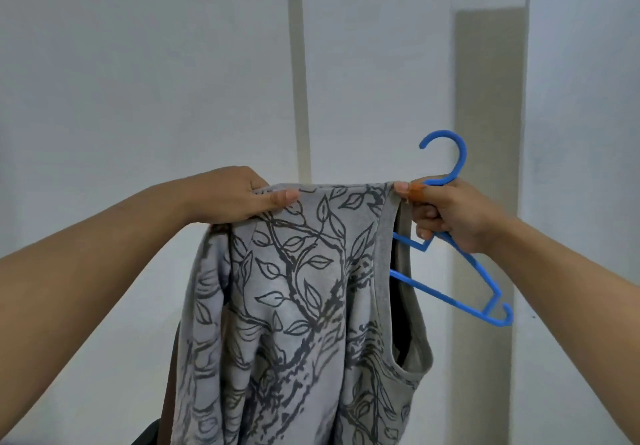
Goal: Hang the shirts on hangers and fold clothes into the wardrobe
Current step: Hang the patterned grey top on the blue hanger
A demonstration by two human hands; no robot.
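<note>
A grey shirt (304, 306) with a dark leaf-and-branch print hangs in front of me, held up by its top edge. My left hand (235, 195) grips the left end of that edge. My right hand (446, 212) pinches the right end with its thumb while its fingers curl round the neck of a blue plastic hanger (457, 271). The hanger's hook points up; its left arm is hidden inside the shirt's opening, and its right arm sticks out to the lower right.
A pale wall (138, 81) fills the background, with a beige vertical strip (301, 98) in the middle and a wider beige panel (488, 133) on the right. Something dark (152, 434) shows at the bottom edge, left of the shirt.
</note>
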